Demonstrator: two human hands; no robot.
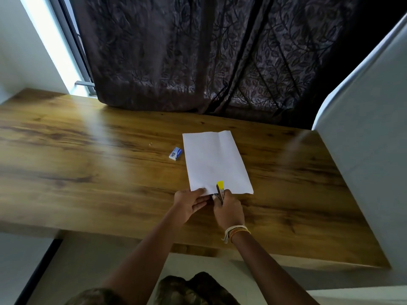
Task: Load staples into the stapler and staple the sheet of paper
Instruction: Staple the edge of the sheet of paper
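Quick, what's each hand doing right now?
Left hand: pinching the near edge of the white paper sheet.
Right hand: closed on the yellow-tipped metal stapler.

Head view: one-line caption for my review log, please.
Right hand sets a yellow-tipped stapler on the near edge of a white sheet that the left hand steadies on a wooden table.

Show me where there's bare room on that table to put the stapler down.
Left of the staple box, the table is bare. Right of the paper is a bare strip too. It's crowded at the paper's near edge, where both hands hold the stapler.
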